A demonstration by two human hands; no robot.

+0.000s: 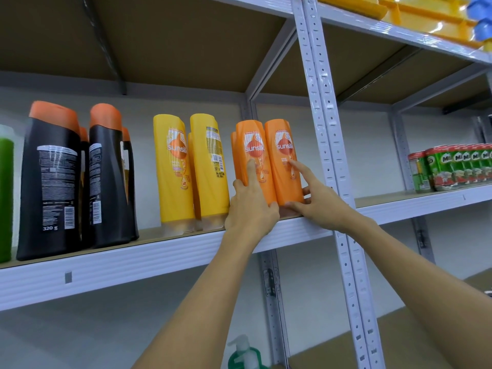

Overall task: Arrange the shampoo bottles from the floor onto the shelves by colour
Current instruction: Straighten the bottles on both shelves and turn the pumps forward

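Orange bottles (269,161) seemingly between hands.

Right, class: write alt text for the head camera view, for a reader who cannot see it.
Two hands, left hand and right hand, steady two orange shampoo bottles on a grey shelf. Further left along the shelf stand yellow bottles, then black bottles with orange caps.

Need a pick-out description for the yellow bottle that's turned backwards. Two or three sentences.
Start at the grey shelf holding the row of shampoo bottles. Past the black bottles with orange caps come the yellow bottles, left of the orange bottles that the hands touch. The backwards yellow bottle is the right front one: it shows small print and a barcode, while its left neighbour shows the logo.
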